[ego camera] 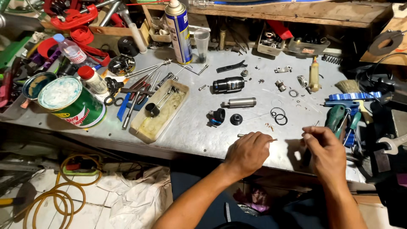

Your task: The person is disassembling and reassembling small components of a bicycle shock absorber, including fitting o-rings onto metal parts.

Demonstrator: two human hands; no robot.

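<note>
Left hand [248, 152] closed on a thin metal pin [242, 135] near the front edge of the metal tabletop [190, 127]; right hand [324, 148] just beside it, fingertips pinched, can't tell on what. Landmark is the silver cylinder [239, 102]: both hands sit in front of it, black O-rings [278, 115] to its right, black cylinder [228, 84] just behind. Plastic tray [159, 111] lies left of it, green can [72, 101] further left, spray can [178, 32] behind.
</note>
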